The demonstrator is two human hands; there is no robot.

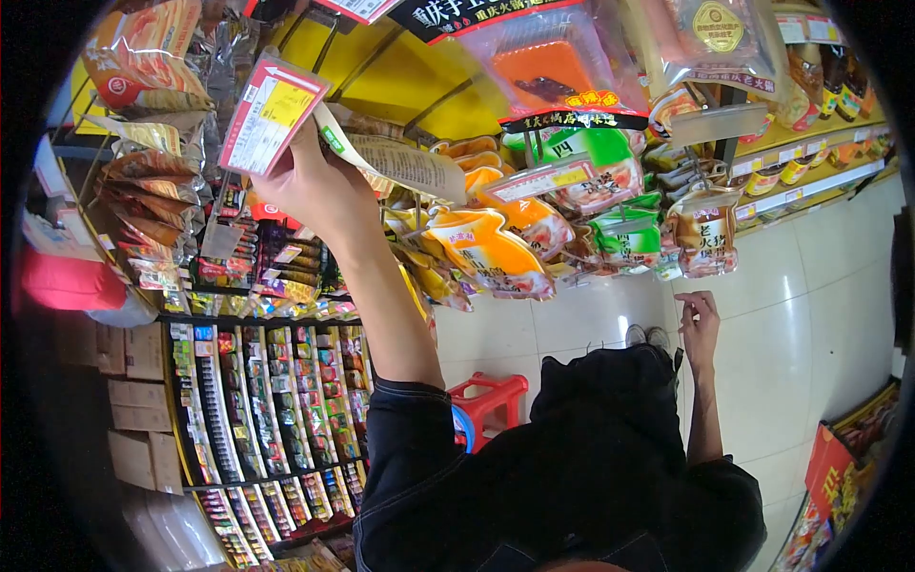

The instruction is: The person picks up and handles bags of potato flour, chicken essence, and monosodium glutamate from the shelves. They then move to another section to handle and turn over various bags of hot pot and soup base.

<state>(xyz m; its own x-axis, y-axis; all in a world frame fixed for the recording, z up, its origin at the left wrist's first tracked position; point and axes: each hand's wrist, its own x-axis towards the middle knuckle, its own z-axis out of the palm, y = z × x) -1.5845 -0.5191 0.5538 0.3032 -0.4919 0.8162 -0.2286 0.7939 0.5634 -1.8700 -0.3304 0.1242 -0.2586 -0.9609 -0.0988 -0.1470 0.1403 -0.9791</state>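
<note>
My left hand reaches up among hanging food packets, its fingers bent behind a price tag. The fingertips and whatever they grip are hidden there. Against the back of this hand leans a packet with printed text and a green mark. Just to the right hang an orange packet and a green packet. My right hand hangs low by my side, fingers loosely bent and apart, with nothing in it. A brown packet hangs above it.
A red stool stands on the tiled floor beside me. Shelves of small goods fill the lower left, with cardboard boxes beyond. Metal hooks and tags stick out above. Bottles line a shelf at the upper right.
</note>
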